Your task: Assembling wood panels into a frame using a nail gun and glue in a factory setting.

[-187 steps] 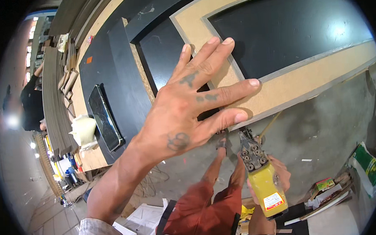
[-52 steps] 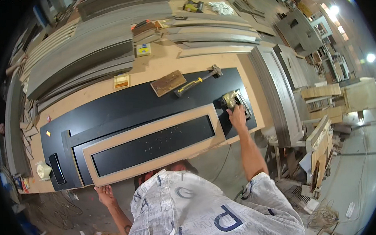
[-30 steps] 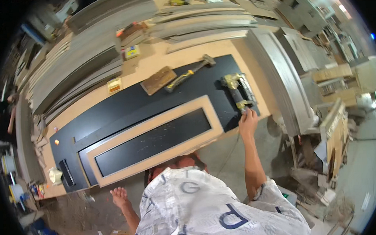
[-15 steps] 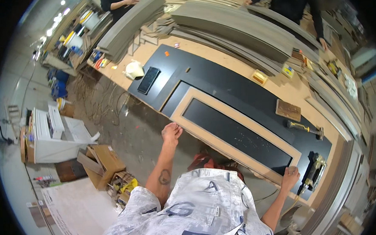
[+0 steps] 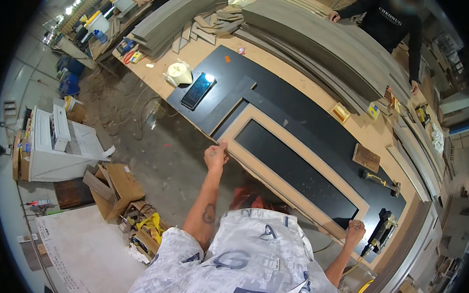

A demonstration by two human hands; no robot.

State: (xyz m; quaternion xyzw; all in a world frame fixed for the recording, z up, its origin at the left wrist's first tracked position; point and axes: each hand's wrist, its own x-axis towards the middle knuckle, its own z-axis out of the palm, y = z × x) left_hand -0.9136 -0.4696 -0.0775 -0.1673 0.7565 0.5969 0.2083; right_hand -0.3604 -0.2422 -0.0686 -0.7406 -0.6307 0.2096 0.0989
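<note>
A long tan wooden frame (image 5: 237, 128) lies on a black board (image 5: 291, 111), whose dark surface shows through its opening. My left hand (image 5: 215, 156) is closed on the frame's near left corner, thumb on top. At the near right corner, my right hand (image 5: 354, 232) pinches the frame, fingers curled. Just right of that hand rests a black nail gun (image 5: 381, 231) with a hose. Beyond it lie a hammer (image 5: 380, 182) with a yellow and black handle and a brown wooden block (image 5: 366, 157). A dark strip (image 5: 227, 107) sits left of the frame.
On the board's left end are a phone (image 5: 199, 91) and a cream-coloured roll or tub (image 5: 179, 73). Stacked grey-brown boards (image 5: 314, 47) line the workbench's far side. A person in black (image 5: 392, 19) stands behind them. A cardboard box (image 5: 121, 192) stands on the floor to the left.
The whole view has shifted, so the bench items appear displaced. Both hands keep their hold at the frame's near corners. The person at the far left has mostly passed out of view.
</note>
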